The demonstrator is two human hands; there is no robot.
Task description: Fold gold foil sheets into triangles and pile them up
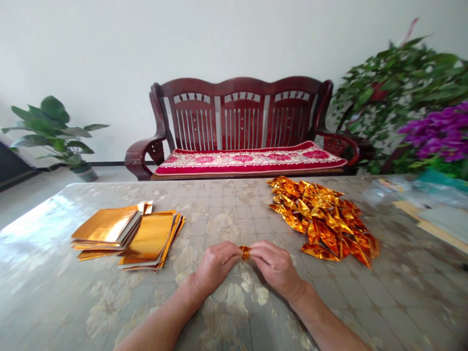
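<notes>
While our left hand (218, 263) and right hand (275, 264) pinch opposite ends of the gold foil piece (244, 252) in their fingers (234, 250) | it sits between them, over the worktop (270, 331) | we should probably press lightly and evenly, lest it crease or tear.

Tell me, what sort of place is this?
Likely a home's sitting room, judging by the wooden bench, its red floral cushion and the potted plant standing off to the left.

Pale wall (234, 41) — dark wooden bench (242, 117)
</notes>
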